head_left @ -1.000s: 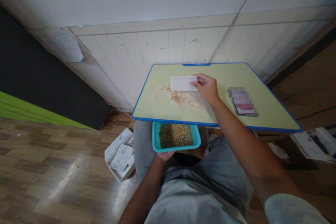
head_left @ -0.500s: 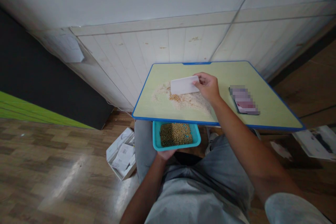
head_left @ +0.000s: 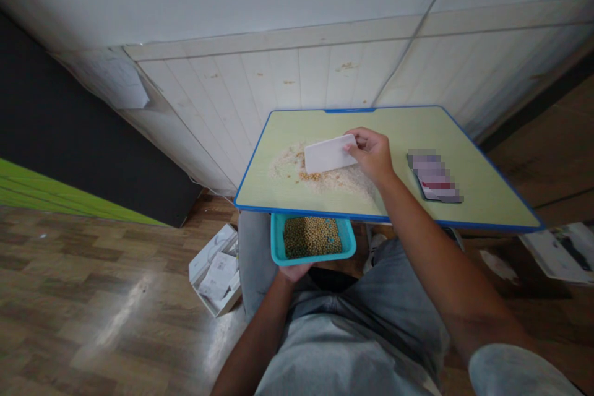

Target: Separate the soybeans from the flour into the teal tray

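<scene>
My right hand pinches the right end of a white card, tilted over the yellow-green table. Below the card's lower left edge lies a small group of yellow beans, amid a spread of pale grains. Under the table's front edge, my left hand holds a turquoise basket from beneath; its fingers are mostly hidden under it. The basket contains many yellow beans, some in shadow.
A phone with a blurred screen lies on the table's right side. An open white box with papers is on the floor at left. The panelled wall rises behind the table.
The white card in my right hand has moved slightly right and down, its left end now lower near the beans. My left hand and the basket look nearly unmoved.
</scene>
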A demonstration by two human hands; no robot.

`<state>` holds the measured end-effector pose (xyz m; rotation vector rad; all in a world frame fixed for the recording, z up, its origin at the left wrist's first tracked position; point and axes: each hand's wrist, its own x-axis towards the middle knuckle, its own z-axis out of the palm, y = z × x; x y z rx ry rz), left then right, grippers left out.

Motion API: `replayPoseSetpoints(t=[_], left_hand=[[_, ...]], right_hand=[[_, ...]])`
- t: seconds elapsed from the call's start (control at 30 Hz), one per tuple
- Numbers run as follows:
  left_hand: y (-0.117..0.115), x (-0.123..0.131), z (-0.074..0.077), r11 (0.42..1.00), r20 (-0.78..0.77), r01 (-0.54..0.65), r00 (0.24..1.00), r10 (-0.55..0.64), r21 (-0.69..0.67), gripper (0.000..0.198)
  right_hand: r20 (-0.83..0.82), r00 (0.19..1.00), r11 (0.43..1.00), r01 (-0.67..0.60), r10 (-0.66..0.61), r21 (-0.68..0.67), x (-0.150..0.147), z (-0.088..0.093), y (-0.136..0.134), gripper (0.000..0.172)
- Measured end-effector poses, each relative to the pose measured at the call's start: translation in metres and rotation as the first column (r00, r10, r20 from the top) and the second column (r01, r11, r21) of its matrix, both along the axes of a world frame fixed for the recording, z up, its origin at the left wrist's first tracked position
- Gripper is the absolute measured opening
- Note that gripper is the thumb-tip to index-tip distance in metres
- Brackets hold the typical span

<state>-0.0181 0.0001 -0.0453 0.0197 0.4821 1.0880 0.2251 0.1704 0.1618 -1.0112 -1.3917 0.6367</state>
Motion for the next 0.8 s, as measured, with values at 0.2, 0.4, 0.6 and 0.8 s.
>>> replayPoseSetpoints(t=[0.2,0.4,0.6,0.8], left_hand=[[0.0004,0.0017,-0.0002,0.993,0.049,-0.062,0.997,0.067,-0.104,0.054],[0.0015,0.001,-0.003,0.995,0.034,-0.04,0.999,0.043,-0.093,0.053],[0.0006,0.0006,-0.0038,0.997,0.003,-0.049,0.999,0.049,-0.062,0.051],[-0.0002,0.0004,-0.0012,0.998,-0.047,-0.041,0.998,0.039,-0.045,0.051]], right_hand=[[-0.008,1.0,1.0,-0.019,0.019,0.004,0.0008,0.0019,-0.004,0.018],[0.016,1.0,1.0,-0.011,0.011,0.001,0.0028,0.0015,-0.0072,0.02],[-0.012,1.0,1.0,-0.015,0.015,0.003,0.0031,0.0003,-0.0077,0.02],[-0.003,1.0,1.0,0.005,-0.005,0.012,0.005,0.0,-0.0081,0.021]])
